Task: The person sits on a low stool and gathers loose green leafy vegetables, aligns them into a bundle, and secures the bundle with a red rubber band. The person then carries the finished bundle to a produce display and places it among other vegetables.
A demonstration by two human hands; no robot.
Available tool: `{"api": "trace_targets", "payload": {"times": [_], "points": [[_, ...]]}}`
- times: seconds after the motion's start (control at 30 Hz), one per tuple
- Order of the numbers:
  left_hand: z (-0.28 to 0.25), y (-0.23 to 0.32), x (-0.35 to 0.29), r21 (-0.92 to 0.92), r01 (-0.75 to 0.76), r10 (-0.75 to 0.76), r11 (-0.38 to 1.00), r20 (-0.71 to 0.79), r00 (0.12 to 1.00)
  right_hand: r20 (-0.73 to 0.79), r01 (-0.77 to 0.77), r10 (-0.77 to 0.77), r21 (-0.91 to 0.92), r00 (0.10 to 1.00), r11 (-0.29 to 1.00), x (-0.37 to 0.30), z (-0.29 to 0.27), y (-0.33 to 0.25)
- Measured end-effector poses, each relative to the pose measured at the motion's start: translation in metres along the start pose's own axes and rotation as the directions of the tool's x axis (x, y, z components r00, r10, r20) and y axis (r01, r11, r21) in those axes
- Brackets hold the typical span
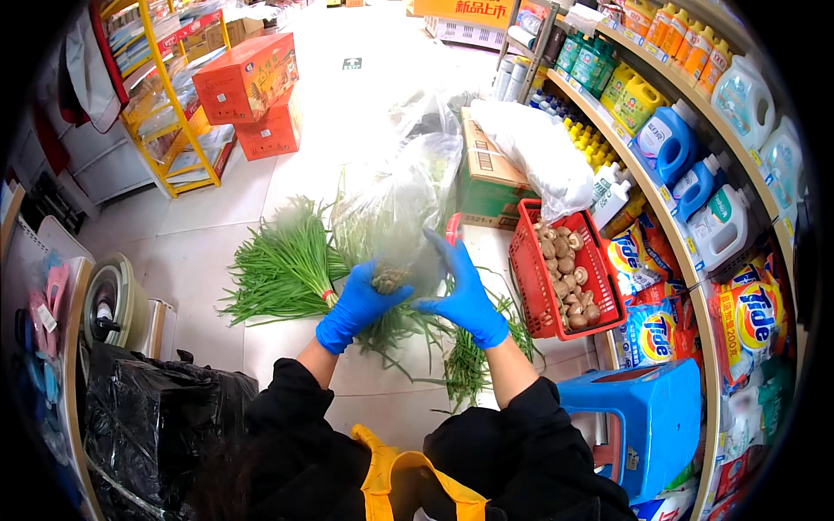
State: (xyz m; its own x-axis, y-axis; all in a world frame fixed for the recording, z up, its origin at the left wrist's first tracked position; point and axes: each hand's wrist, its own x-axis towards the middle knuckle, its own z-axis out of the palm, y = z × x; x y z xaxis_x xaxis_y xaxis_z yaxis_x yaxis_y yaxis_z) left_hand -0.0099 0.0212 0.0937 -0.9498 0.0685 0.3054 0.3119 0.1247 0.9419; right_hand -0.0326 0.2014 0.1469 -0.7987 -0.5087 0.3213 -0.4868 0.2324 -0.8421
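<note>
My left hand (358, 304), in a blue glove, is closed around a bunch of green stalks whose cut ends (391, 278) face up. The leaves hang down below it. My right hand (471, 300), gloved in blue too, is beside the bunch with thumb and fingers apart. A haze blurs the space between the hands. To the left lies a large bunch of chives (287, 256), banded near its stalk ends. Loose chives (473, 369) are scattered on the floor under my right forearm. A clear plastic bag (395, 195) with greens in it lies just beyond my hands.
On the right, a red basket (530, 300) holds brown mushrooms (569, 269), near a blue stool (665, 417) and shelves of detergent bottles (669, 143). A cardboard box (486, 165) stands farther back. Orange boxes (248, 82) are stacked far left; a black plastic-wrapped bundle (148, 408) sits near left.
</note>
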Motion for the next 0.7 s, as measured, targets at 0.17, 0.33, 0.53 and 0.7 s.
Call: {"api": "trace_targets", "payload": {"times": [0.17, 0.33, 0.53, 0.7], "points": [[0.007, 0.017, -0.006, -0.133, -0.015, 0.045, 0.991, 0.225, 0.973, 0.025, 0.368, -0.391, -0.399, 0.92, 0.84, 0.027, 0.03, 0.002], [-0.019, 0.042, -0.004, 0.096, 0.209, -0.23, 0.973, 0.351, 0.908, -0.18, 0.264, -0.271, -0.064, 0.945, 0.962, 0.035, 0.035, 0.002], [-0.001, -0.009, -0.004, -0.121, 0.076, -0.054, 0.99, 0.176, 0.983, -0.085, 0.376, -0.401, -0.218, 0.912, 0.901, 0.042, 0.042, -0.01], [0.008, 0.009, -0.002, -0.064, 0.121, -0.111, 0.991, 0.144, 0.983, -0.191, 0.108, -0.108, -0.013, 0.976, 0.994, 0.031, 0.029, 0.005]]}}
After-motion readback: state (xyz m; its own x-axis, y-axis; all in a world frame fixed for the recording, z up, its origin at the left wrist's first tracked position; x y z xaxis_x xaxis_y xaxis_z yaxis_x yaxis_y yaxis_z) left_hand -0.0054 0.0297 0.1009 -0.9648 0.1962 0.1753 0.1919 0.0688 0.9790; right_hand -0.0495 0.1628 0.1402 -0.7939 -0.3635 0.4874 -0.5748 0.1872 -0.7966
